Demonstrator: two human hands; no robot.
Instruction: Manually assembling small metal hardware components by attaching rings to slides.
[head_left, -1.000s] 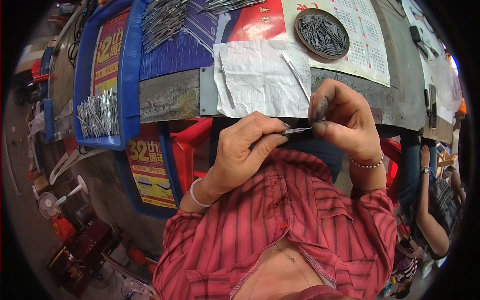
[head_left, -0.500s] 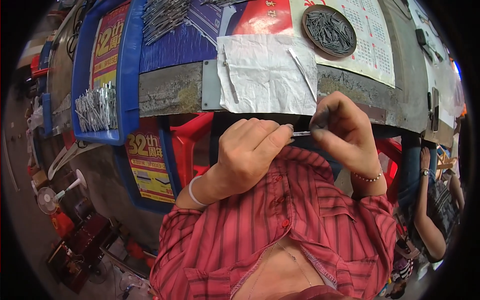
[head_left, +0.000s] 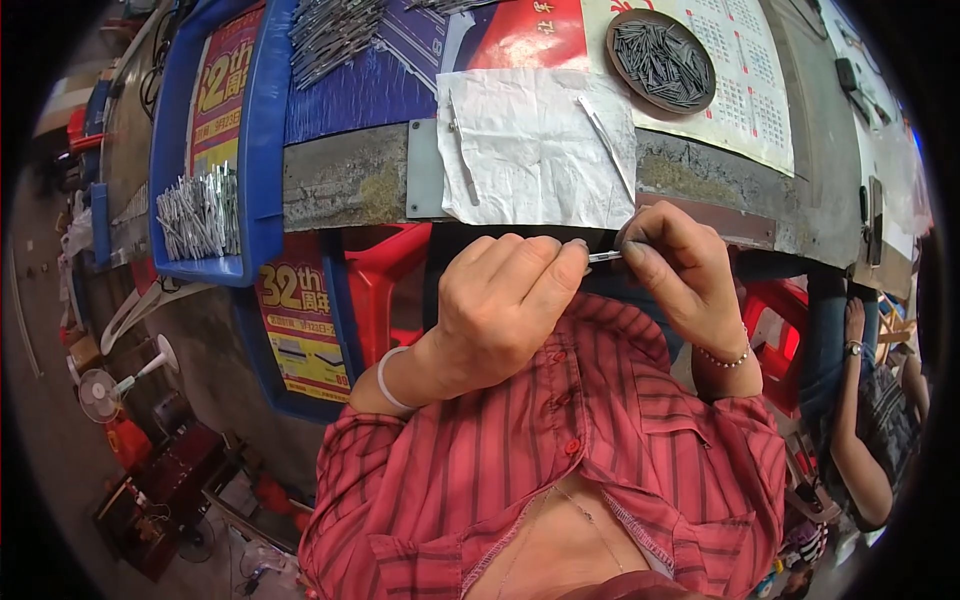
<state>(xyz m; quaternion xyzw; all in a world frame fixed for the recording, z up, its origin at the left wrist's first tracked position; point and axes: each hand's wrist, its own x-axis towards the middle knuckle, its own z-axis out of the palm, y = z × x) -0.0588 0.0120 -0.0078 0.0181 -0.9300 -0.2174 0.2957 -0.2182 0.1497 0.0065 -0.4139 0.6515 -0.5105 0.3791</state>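
Observation:
A slim silver metal rod (head_left: 606, 256) bridges the gap between my hands, just off the table's near edge. My left hand (head_left: 505, 305) is closed on its left end, thumb and forefinger pressed together. The other end is pinched in the blackened fingertips of my right hand (head_left: 685, 265). Just beyond, a wrinkled white cloth (head_left: 540, 150) lies over the table edge. On it rest a thin metal piece (head_left: 463, 155) at the left and a pale, slender piece (head_left: 606, 145) at the right. What my curled fingers cover is hidden.
A round brown dish (head_left: 613, 82) of small dark metal pieces (head_left: 660, 65) stands far right on a printed sheet. Silver rods (head_left: 335, 38) are heaped at far left. A blue tray (head_left: 262, 190) at left holds more rods (head_left: 198, 215). Another person's arm (head_left: 850, 400) shows at right.
My right hand has shifted slightly down and left, its fingers more curled. The rod now tilts up toward the right, and more of it shows along my left forefinger.

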